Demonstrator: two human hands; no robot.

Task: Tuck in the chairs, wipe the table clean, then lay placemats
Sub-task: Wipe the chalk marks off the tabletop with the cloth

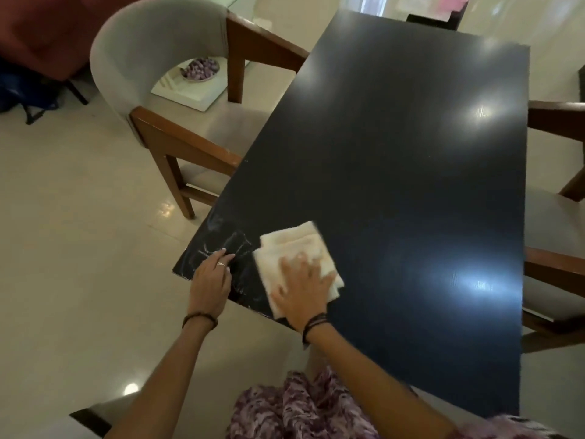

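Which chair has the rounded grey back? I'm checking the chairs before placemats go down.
The chair on the left of the dark table: its curved grey backrest shows whole, while of the right-hand chairs only wooden arms and seats show.

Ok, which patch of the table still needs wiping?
Start at the dark table and go to its near left corner. The smears lie between the left hand and the cloth: whitish streaks, unlike the glossy rest.

Dark glossy desk [411, 153], long and rectangular. A folded cream cloth [294, 245] lies flat at about 7 o'clock, with whitish smears [228, 242] just beside it toward the 8 o'clock corner.
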